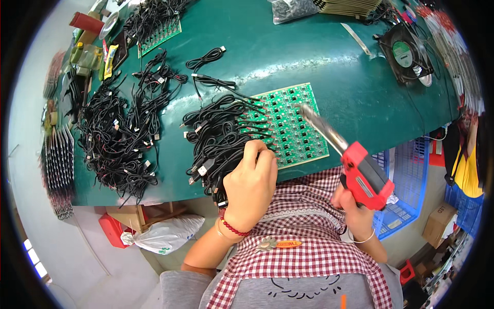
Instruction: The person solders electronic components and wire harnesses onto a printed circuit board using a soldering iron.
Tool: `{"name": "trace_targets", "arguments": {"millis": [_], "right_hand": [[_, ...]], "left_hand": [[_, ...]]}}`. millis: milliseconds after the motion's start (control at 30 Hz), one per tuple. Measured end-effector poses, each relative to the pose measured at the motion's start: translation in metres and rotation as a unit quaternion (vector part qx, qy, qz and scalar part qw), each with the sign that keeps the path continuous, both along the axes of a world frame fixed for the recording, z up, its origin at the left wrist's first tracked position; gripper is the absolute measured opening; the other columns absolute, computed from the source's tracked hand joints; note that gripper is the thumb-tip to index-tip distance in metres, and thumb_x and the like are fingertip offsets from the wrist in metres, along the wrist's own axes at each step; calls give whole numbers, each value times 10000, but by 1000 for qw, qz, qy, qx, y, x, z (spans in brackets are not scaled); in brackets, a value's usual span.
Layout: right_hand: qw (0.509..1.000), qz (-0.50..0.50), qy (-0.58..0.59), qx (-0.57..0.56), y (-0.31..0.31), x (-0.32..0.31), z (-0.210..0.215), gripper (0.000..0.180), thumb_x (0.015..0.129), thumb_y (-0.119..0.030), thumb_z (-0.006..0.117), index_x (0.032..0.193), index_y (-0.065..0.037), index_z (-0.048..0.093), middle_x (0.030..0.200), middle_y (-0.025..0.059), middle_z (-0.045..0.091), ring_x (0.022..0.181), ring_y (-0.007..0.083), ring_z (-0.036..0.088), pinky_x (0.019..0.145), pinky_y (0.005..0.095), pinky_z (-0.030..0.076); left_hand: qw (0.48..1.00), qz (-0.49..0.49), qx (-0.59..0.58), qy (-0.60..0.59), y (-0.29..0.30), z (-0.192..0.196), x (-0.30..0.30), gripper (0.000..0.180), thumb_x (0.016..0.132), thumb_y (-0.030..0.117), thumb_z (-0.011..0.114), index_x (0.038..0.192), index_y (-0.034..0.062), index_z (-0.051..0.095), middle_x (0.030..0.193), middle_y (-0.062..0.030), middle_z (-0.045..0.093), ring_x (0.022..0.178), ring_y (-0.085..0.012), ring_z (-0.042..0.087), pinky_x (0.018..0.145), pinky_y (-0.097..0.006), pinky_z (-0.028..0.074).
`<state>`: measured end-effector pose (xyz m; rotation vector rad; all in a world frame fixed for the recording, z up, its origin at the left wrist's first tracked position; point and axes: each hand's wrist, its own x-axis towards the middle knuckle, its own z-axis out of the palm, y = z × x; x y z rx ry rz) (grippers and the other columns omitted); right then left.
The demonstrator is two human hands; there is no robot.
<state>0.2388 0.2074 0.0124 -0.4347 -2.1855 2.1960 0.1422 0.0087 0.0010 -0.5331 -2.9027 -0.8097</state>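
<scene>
A green circuit board panel (pixel 293 126) lies near the table's front edge, with rows of small parts on it. Black USB cables (pixel 216 139) are bundled along its left side, several with their ends on the board. My left hand (pixel 251 180) is over the board's lower left corner, fingers pinched together; what they grip is hidden, though cables lie right beneath. In my right hand (pixel 355 208) is a red and black soldering gun (pixel 363 177), its metal barrel slanting up and left over the board's right part. The tip appears close above the board; contact cannot be made out.
Left of the board lies a big heap of black cables (pixel 116 134). Another board with cables (pixel 159 38) sits at the back left. A black fan (pixel 404 54) stands at the back right, near a metal strip (pixel 356 39). A blue crate (pixel 406 180) is below the table's right edge.
</scene>
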Motion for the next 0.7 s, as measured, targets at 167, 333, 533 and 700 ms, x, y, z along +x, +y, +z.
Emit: {"name": "trace_targets", "arguments": {"millis": [167, 333, 533, 700], "right_hand": [[998, 50, -41, 16, 36, 48, -14, 237, 879, -203, 646, 965, 7, 575, 752, 50, 571, 676, 142, 551, 610, 285, 456], [989, 81, -104, 73, 40, 60, -19, 215, 786, -188, 736, 897, -27, 649, 823, 72, 625, 705, 189, 587, 639, 311, 470], [987, 80, -122, 66, 34, 56, -18, 253, 777, -238, 752, 881, -30, 654, 834, 83, 626, 727, 216, 597, 635, 323, 467], [989, 70, -115, 58, 30, 52, -17, 257, 774, -238, 750, 880, -27, 651, 825, 84, 616, 725, 220, 592, 631, 323, 465]], "left_hand": [[999, 24, -8, 20, 4, -3, -2, 78, 777, 54, 658, 780, 81, 586, 914, -12, 547, 535, -205, 571, 459, -322, 436], [999, 28, -22, 21, 7, -3, -3, 89, 772, 58, 661, 773, 73, 574, 918, -18, 550, 542, -203, 574, 461, -323, 441], [999, 34, -30, 10, 7, -2, -4, 93, 771, 58, 660, 784, 63, 568, 932, -25, 552, 563, -206, 587, 469, -324, 449], [999, 32, -33, 6, 7, -3, -4, 100, 771, 60, 660, 787, 58, 562, 944, -29, 550, 568, -205, 589, 473, -323, 453]]}}
